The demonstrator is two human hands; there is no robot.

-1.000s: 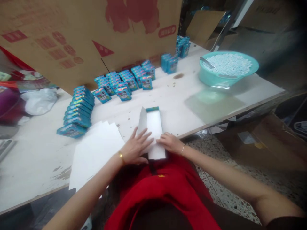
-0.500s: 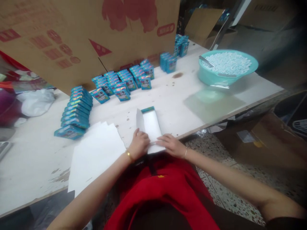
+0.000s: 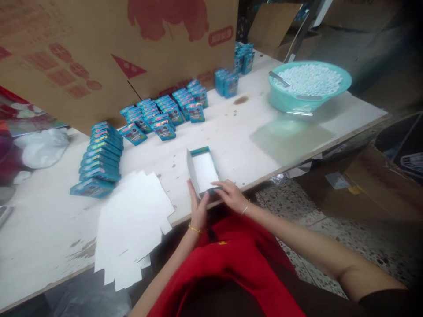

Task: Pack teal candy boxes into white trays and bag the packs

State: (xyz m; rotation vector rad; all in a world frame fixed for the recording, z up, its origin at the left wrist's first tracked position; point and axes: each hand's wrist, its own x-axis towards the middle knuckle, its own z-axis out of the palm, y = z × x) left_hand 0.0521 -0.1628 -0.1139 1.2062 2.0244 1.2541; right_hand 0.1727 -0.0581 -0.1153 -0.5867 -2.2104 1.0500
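A small open carton (image 3: 204,169), white inside with blue-green edges, lies at the table's near edge in front of me. Its long side flap stands up on the left. My left hand (image 3: 198,210) grips the near left corner, thumb on the near end wall and a finger along the outside of the flap. With bent fingers, my right hand (image 3: 231,194) holds the near right corner at the end wall. To the left, a fanned stack of flat white carton blanks (image 3: 132,224) overhangs the table edge.
Several filled-looking blue packets stand in a row (image 3: 102,158) at left and in clusters (image 3: 165,112) before a large cardboard box (image 3: 99,53). A turquoise basin (image 3: 287,103) of pale sweets (image 3: 310,79) with a metal scoop (image 3: 280,79) sits at right. A white plastic bag (image 3: 44,147) lies far left.
The carton's near end wall now stands up, showing blue outside. My left hand has shifted down to the near left corner; the right stays at the near right corner.
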